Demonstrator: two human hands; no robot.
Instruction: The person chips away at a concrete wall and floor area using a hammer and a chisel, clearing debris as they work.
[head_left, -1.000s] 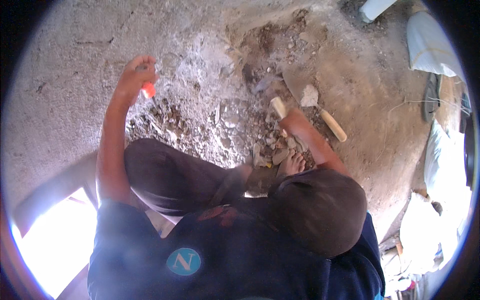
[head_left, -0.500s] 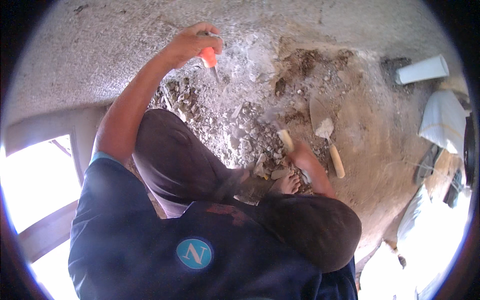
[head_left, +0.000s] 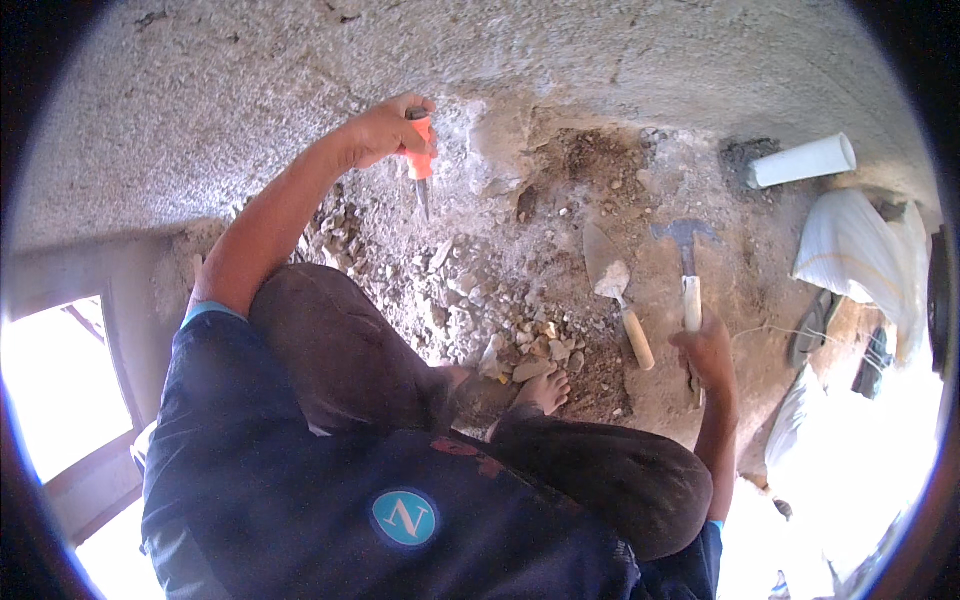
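Observation:
My left hand (head_left: 395, 132) is raised at the foot of the rough wall, its fingers closed round a chisel (head_left: 420, 165) with an orange grip. The chisel's metal blade points down toward broken rubble (head_left: 440, 290). Out to the right, my right hand (head_left: 706, 348) is closed on the wooden handle of a hammer (head_left: 691, 285), whose metal head is farthest from me. Between the rubble and the hammer lies a trowel (head_left: 603, 262), its wooden handle toward me and a pale lump on its blade.
A white pipe (head_left: 805, 160) sticks out by the wall at far right. Nearby are a white sack (head_left: 850, 245) and a sandal (head_left: 815, 328). My bare foot (head_left: 545, 390) rests beside loose stones. Dug earth (head_left: 585, 160) lines the wall's base.
My right hand has swung the hammer from over the rubble to the right, past the trowel. The chisel stays in my left hand, appearing lower as the whole view has shifted.

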